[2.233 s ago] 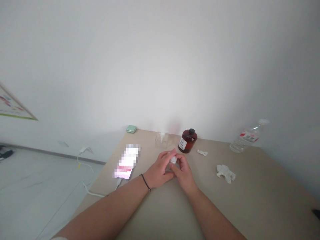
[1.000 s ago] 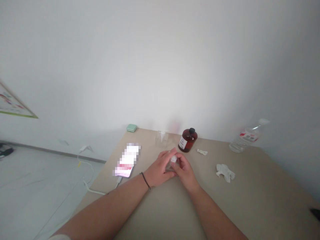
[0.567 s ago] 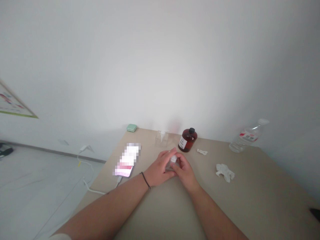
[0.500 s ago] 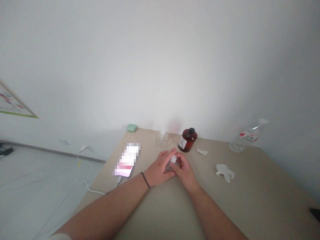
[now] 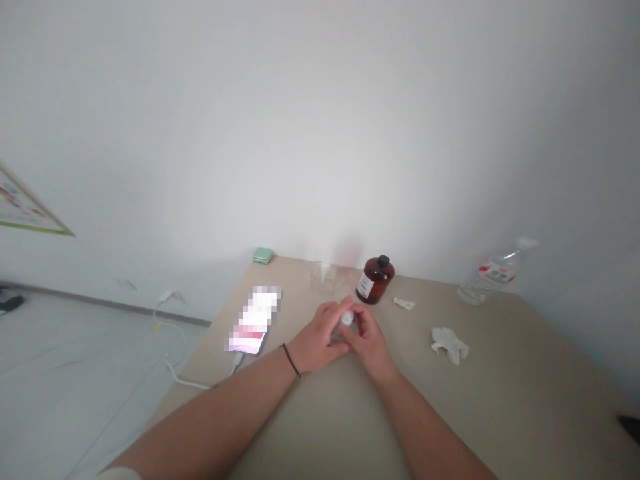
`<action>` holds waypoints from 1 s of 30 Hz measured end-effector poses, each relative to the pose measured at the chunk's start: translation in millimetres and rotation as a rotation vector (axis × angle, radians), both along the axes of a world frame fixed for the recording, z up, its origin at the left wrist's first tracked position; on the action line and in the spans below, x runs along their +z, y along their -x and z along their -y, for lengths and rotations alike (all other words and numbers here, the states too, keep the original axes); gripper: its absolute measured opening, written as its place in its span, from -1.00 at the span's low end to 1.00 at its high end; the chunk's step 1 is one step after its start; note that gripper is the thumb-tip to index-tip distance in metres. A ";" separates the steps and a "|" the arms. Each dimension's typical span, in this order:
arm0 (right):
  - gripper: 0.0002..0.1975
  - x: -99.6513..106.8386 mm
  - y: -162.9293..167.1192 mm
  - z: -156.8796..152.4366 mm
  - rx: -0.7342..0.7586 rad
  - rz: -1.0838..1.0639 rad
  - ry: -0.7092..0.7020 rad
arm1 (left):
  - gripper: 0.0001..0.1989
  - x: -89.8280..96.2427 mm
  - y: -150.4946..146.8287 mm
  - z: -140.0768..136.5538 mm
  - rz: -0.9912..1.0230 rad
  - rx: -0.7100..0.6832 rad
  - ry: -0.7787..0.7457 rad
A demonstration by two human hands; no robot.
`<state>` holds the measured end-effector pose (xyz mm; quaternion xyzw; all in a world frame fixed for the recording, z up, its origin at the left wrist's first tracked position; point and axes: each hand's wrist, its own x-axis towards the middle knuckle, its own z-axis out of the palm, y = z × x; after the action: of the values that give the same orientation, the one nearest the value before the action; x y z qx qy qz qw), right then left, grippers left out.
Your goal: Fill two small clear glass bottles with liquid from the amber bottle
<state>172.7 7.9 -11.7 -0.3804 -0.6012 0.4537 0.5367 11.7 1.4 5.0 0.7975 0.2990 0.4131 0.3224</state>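
Both hands curl around a small clear bottle (image 5: 347, 319) with a whitish top, low over the middle of the table. My left hand (image 5: 320, 339) cups its left side, fingers reaching across behind it. On the other side, my right hand (image 5: 370, 339) grips it, thumb against the neck near the top. Most of the bottle's body is hidden by the fingers. Just beyond the hands stands a brown bottle (image 5: 381, 280) with a black cap and a white label. To its left is a clear square container (image 5: 317, 283) with a white pointed piece in it.
A lit phone (image 5: 256, 320) with a white charging cable (image 5: 193, 383) lies at left. A small green case (image 5: 263, 255) sits at the back corner. Crumpled tissue (image 5: 450, 344), a small white scrap (image 5: 404, 304) and a tilted-looking water bottle (image 5: 493, 275) are at right. A wall borders the table (image 5: 345, 427).
My right thumb has shifted slightly at the bottle's top. Otherwise both hands stay around the bottle, and the things on the table have not moved.
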 end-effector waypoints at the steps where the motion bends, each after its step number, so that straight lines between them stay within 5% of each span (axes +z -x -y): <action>1: -0.67 -1.0 -0.1 -0.1 0.001 -0.001 -0.001 | -0.09 0.2 0.0 0.2 0.001 0.000 0.001; 30: -0.63 1.1 -4.3 1.2 0.049 -0.052 0.027 | -0.10 0.8 -0.5 1.5 -0.002 0.021 0.005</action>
<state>177.0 6.7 -10.6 -0.3610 -0.5900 0.4846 0.5355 12.2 -0.1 5.8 0.7939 0.3086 0.4150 0.3197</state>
